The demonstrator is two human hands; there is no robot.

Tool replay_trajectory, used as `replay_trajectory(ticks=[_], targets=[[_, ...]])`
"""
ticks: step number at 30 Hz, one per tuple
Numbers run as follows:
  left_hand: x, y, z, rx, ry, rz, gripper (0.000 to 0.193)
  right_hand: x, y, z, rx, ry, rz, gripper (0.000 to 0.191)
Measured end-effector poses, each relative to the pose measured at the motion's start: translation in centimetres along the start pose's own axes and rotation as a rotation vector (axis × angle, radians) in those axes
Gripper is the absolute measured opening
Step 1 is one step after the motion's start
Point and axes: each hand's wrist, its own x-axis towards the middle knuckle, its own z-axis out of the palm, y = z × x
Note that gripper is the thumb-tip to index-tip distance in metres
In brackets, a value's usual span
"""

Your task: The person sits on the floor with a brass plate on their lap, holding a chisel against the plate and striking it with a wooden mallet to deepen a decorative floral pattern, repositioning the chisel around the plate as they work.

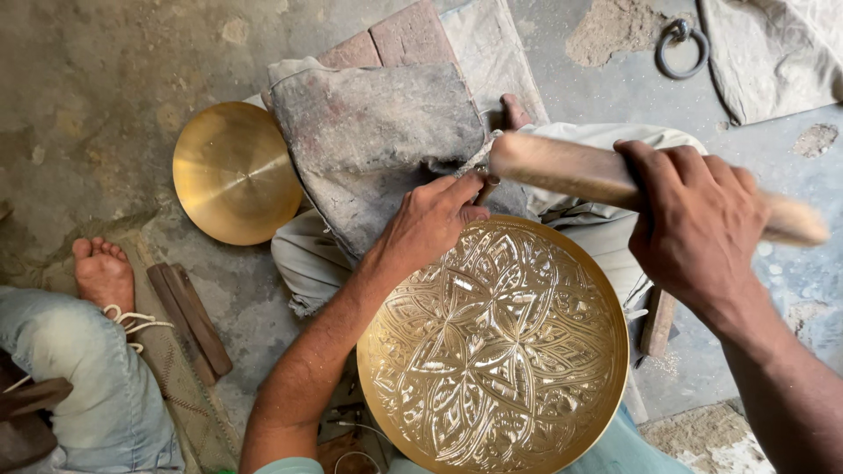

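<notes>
A round brass plate (562, 263) with an engraved floral pattern lies in front of me, tilted on my lap. My left hand (430, 219) rests at its upper left rim and pinches a small metal punch (485, 180) whose tip is hidden by the fingers. My right hand (698, 224) grips a thick wooden mallet (562, 167) held across the top of the plate, its left end close above the punch. The mallet's right end is blurred.
A plain brass dish (233, 171) lies on the ground at the left beside a dusty grey cloth pad (373, 132) over bricks (408, 35). Another person's bare foot (104, 272) and jeans leg are at the left. Wooden sticks (189, 320) and an iron ring (681, 48) lie nearby.
</notes>
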Motion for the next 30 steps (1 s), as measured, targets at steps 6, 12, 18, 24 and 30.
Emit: replay_trajectory(ticks=[6, 12, 18, 24, 30], targets=[[0.5, 0.7, -0.5, -0.037, 0.000, -0.027, 0.031, 0.2, -0.4, 0.0, -0.032, -0.054, 0.024, 0.043], [0.7, 1.1, -0.9, 0.000, 0.008, -0.029, 0.033, 0.3, -0.8, -0.4, -0.024, -0.117, 0.101, 0.040], [0.5, 1.0, -0.8, -0.066, 0.027, -0.030, 0.027, 0.5, -1.0, -0.6, 0.293, 0.092, 0.032, 0.048], [0.6, 1.2, -0.9, -0.051, 0.009, -0.082, 0.032, 0.7, -1.2, -0.5, 0.338, 0.055, 0.121, 0.053], [1.3, 1.9, -0.8, -0.005, -0.001, -0.081, 0.035, 0.6, -0.2, -0.2, 0.247, -0.025, 0.167, 0.052]])
